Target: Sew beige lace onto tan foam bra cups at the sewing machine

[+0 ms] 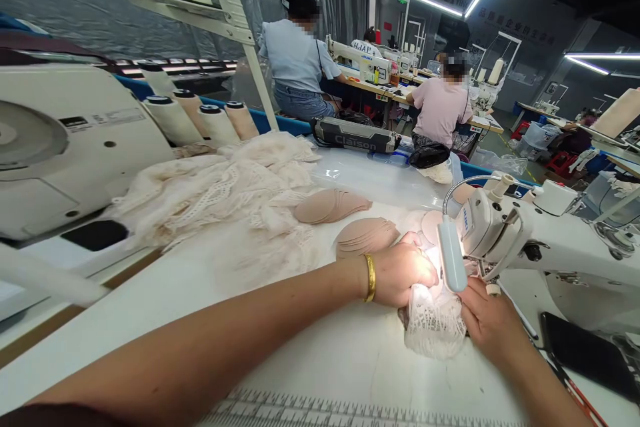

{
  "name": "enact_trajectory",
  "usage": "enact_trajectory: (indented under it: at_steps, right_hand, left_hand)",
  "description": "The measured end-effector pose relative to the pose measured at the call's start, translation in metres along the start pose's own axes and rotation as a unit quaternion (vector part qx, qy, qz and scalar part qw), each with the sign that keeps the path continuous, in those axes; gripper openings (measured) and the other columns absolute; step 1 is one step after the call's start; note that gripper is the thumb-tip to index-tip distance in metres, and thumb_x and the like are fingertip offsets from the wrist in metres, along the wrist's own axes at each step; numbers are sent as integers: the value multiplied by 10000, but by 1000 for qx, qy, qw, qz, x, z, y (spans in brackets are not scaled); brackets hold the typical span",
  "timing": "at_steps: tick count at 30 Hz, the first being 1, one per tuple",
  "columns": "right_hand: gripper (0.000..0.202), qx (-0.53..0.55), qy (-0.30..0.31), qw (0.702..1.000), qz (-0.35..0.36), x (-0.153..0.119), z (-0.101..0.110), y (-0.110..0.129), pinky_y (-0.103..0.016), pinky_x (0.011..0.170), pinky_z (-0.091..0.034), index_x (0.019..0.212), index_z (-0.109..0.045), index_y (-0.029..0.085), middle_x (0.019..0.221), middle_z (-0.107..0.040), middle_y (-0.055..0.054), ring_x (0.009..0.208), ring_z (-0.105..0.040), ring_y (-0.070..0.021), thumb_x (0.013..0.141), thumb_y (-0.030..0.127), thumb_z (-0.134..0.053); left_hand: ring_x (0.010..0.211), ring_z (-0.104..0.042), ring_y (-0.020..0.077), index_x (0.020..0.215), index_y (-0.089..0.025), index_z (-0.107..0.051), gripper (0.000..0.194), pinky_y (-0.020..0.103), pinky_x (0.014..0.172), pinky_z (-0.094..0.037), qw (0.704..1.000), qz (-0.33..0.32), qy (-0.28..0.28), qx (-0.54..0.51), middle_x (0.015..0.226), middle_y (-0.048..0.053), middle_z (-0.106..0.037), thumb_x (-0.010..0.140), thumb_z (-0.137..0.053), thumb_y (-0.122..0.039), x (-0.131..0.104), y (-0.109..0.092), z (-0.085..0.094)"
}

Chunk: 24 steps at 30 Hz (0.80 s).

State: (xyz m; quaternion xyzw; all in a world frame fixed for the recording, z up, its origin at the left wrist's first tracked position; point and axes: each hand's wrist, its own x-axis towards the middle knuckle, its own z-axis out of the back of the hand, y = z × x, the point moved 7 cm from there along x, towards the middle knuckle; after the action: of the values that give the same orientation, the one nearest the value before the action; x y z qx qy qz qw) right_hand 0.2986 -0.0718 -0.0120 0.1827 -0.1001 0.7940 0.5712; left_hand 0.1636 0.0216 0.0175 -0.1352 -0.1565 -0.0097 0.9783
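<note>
My left hand (406, 272), with a gold bangle at the wrist, is closed on pale lace fabric (436, 328) under the bright lamp (452, 257). On the other side of that fabric, my right hand (487, 310) lies beside the needle area of the white sewing machine (530, 233), its fingers partly hidden by the lamp and machine head. Whether it grips the fabric cannot be made out. Two stacks of beige cup pads, one nearer (367, 237) and one farther (330, 205), rest left of the machine.
Cream lace (225, 187) is heaped at the left, near thread cones (173, 119) and another machine (75, 147). A black phone (587, 353) lies at the right. A ruler (320, 410) runs along the front edge. Seated people work at machines beyond.
</note>
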Motion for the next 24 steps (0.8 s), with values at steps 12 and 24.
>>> enact_trajectory:
  at_steps: [12,24]
  right_hand:
    - [222,-9,-66,997,-36,6,14,-2,-425,833,-555,1095,-610,217,1142,-729,-94,996,-662,-278,1006,143,-420]
    - [290,90,-20,994,54,5,16,30,-408,949,-478,1303,-535,226,1139,-694,-84,1120,-605,-270,1035,337,-539]
  left_hand:
    - [757,-597,188,721,-209,-663,151,462,991,-317,999,32,-8,-6,793,19,-727,750,-586,-83,-1,8,-3]
    - [936,-600,329,991,-207,-719,298,516,902,-380,983,121,28,137,1000,123,-679,781,-713,-418,-13,3,-5]
